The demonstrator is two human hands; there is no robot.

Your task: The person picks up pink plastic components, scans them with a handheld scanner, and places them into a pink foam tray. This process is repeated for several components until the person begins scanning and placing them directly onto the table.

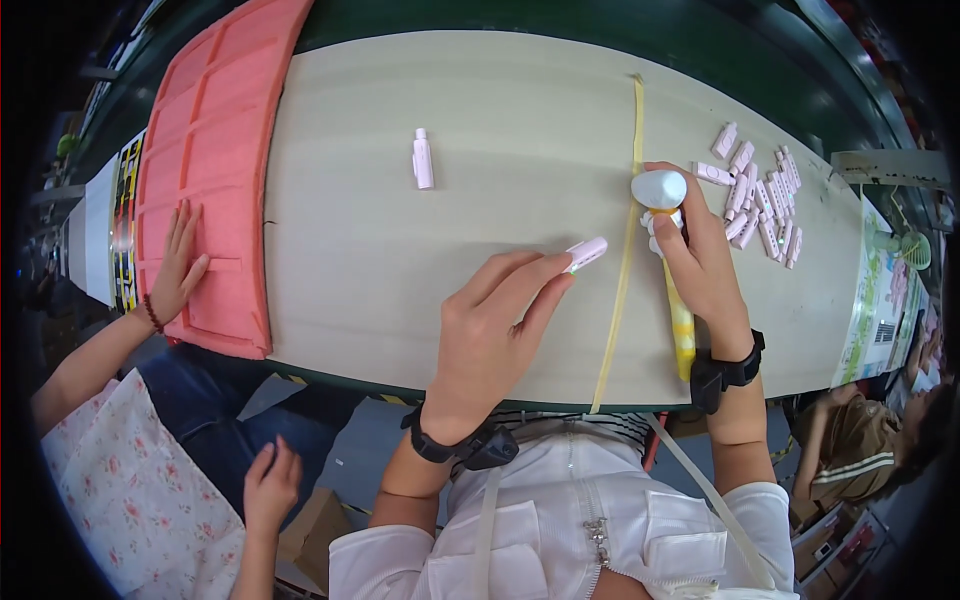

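Note:
My left hand (500, 315) is closed, pinching a small pale pink stick-shaped device (587, 254) between thumb and fingertips above the table. My right hand (705, 255) grips a tool with a rounded white head (659, 189) and a long yellow handle (681, 325); its exact kind is unclear. The white head points away from me and the handle runs down toward the near edge. Another pink stick (423, 160) lies alone on the table, left of and beyond my left hand. Beyond my right hand is a loose pile of similar pink sticks (765, 200).
A yellow tape line (622, 260) crosses the pale table (350, 260) between my hands. At the left lies a pink padded tray with dividers (218, 90), where a co-worker's hand (178, 258) rests. A printed sheet (872, 300) covers the right end.

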